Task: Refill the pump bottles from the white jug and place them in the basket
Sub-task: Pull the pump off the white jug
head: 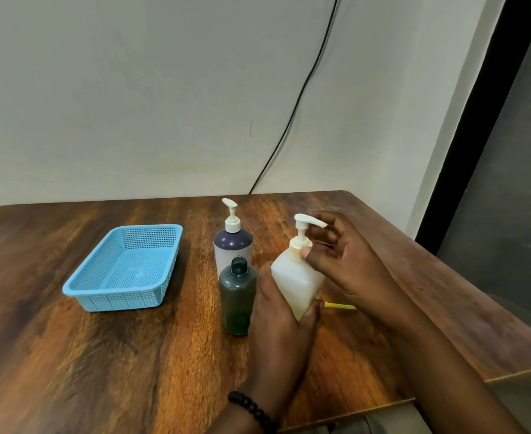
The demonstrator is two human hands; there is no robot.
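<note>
A white square pump bottle [292, 277] is tilted to the left near the table's middle. My left hand [276, 311] grips its lower body. My right hand [342, 261] holds the collar of its white pump with thumb and fingers. Left of it stands a dark green bottle [237, 299] with a flip cap. Behind that one stands a taller bottle with a dark purple shoulder and a white pump [233, 242]. A light blue perforated basket [126, 267] lies to the left with nothing in it. No white jug is in view.
The wooden table [101, 355] ends close on the right and at the front. A thin yellow stick [341, 306] lies behind the white bottle, partly hidden by my right hand. A black cable [301, 89] hangs down the wall behind.
</note>
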